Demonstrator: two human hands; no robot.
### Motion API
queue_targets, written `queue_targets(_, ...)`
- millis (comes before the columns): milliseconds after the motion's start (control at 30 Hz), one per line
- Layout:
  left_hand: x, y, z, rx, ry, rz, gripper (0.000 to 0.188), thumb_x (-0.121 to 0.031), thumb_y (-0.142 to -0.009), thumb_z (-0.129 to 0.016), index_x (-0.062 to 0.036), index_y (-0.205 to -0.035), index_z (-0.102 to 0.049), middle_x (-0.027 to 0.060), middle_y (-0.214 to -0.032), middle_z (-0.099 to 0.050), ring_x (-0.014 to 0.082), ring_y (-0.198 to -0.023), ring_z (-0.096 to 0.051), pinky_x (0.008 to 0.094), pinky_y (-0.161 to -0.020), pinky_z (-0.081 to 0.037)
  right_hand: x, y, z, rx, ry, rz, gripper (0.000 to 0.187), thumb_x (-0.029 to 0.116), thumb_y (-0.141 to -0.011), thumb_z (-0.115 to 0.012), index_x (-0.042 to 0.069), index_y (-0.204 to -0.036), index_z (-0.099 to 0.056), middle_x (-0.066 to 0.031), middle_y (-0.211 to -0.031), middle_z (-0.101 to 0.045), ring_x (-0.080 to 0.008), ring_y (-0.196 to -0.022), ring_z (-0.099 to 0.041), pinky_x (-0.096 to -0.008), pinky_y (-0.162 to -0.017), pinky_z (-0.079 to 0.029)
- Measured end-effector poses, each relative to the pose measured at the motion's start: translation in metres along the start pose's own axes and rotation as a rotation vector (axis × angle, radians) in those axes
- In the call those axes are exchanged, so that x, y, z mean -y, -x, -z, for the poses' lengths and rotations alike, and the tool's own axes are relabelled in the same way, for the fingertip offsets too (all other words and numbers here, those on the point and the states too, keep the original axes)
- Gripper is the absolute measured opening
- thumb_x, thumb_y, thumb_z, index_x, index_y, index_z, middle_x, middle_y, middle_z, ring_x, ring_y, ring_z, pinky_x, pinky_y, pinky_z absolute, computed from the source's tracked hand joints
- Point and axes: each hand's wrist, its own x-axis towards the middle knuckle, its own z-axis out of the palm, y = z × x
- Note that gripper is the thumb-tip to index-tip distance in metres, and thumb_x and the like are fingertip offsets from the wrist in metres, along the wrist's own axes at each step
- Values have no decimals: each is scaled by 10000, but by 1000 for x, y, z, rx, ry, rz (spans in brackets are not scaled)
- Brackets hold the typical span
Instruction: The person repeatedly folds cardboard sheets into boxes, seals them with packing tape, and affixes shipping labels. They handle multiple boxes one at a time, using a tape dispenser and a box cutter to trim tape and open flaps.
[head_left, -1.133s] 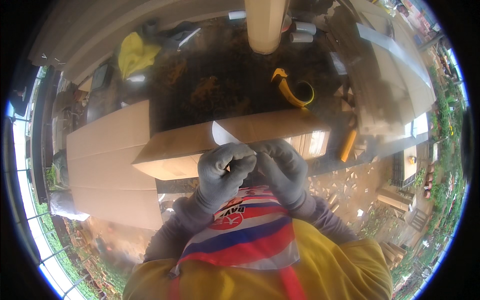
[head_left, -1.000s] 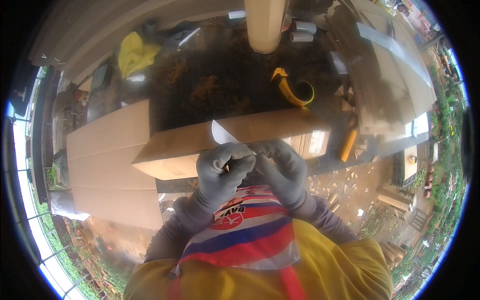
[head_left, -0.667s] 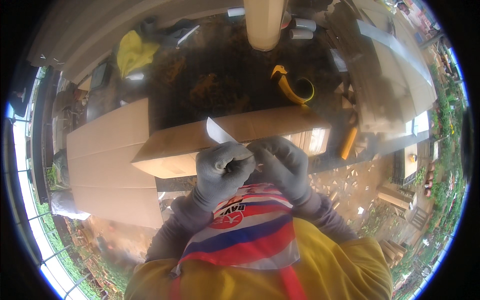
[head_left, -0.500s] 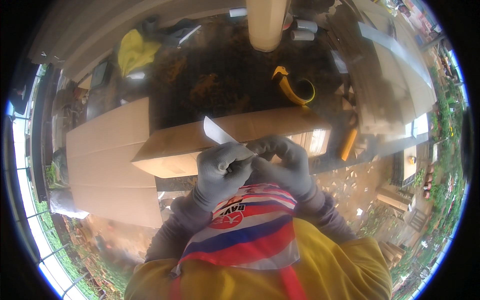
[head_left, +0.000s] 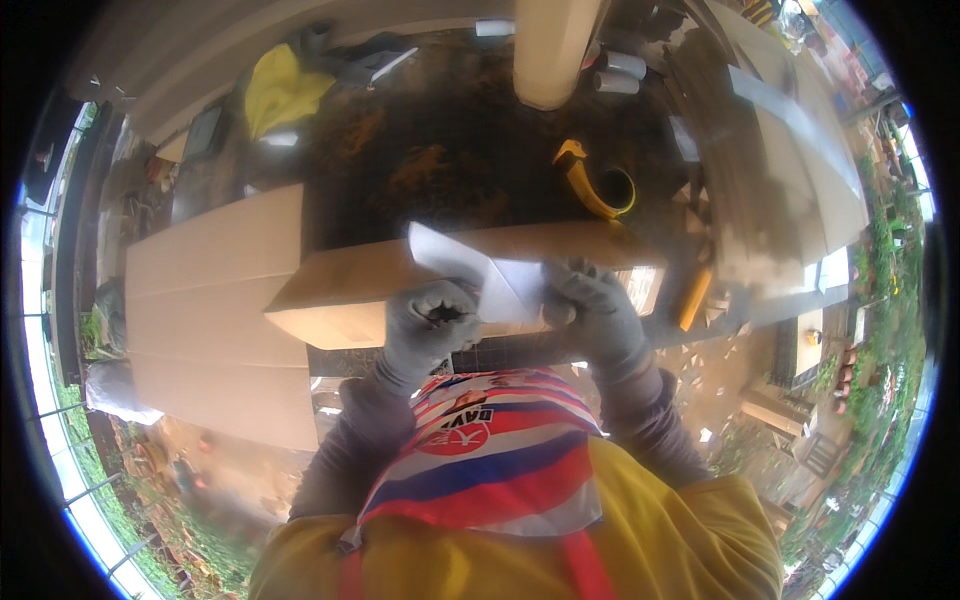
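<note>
A white sheet of paper (head_left: pixel 510 292), creased with one flap angled up to the left, is held up between my two grey-gloved hands. My left hand (head_left: pixel 428 325) is closed at its left lower edge, its fingers curled. My right hand (head_left: pixel 600 312) pinches the right edge between thumb and fingers. Just beyond both hands lies a long closed cardboard box (head_left: pixel 340 290), partly covered by the sheet and my gloves. A pale printed patch (head_left: pixel 640 285) shows at the box's right end.
A flat cardboard sheet (head_left: pixel 215 310) lies left of the box. Beyond it are a yellow-and-black tool with a ring (head_left: pixel 590 188) and a yellow cloth (head_left: pixel 285 92). An orange-yellow strip-like object (head_left: pixel 695 300) lies right. Stacked cardboard (head_left: pixel 790 190) stands far right; a thick pale post (head_left: pixel 548 60) rises behind.
My hands have moved apart, the right one outward to the right. The paper between them now shows a wider, opened-out face where only a narrow flap showed before.
</note>
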Motion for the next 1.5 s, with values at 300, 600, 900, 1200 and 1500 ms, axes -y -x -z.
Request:
queue_targets(300,4,14,180,224,-1166,-299,78,-27,-723,-665,-84,-774,-645,101,-764,-644,279,-659,-624,375,-605,-505,-33,-68,53,129,-25,-36,204,155,-1005,-578,-22,-1063,-660,-64,-791,-676,-142,-716,-660,-266,-694,-534)
queue_targets(600,-70,108,325,-619,-1897,269,850,-32,-786,-660,-87,-1545,-282,191,-1536,-385,357,-1388,-409,434,-1135,-351,-98,-112,3,341,-285,-246,200,141,-1005,-574,-18,-1103,-646,-117,-1043,-711,-179,-984,-680,-304,-914,-528)
queue_targets(900,35,-60,15,543,-1401,61,1113,-590,-694,-769,-44,-1528,-275,165,-1451,-483,291,-1383,-416,639,-1173,-81,-141,-99,-2,661,-33,-215,226,85,-921,-643,12,-1135,-659,-103,-1051,-714,-177,-989,-666,-311,-902,-519)
queue_targets(1200,85,-103,-38,831,-1238,224,815,-465,-634,-839,-12,-1251,-560,173,-1259,-627,320,-1207,-580,664,-1105,-269,-152,-102,118,326,952,-55,572,172,-830,-697,78,-1371,-535,-222,-1246,-620,-378,-1117,-626,-454,-955,-506)
queue_targets(1500,43,-30,160,566,-1518,478,1062,-519,-576,-867,42,-1372,-444,237,-1345,-546,361,-1294,-495,609,-1102,-279,-294,-97,141,260,1217,242,835,211,-777,-723,83,-1514,-352,-283,-1334,-536,-432,-1206,-546,-475,-1017,-468)
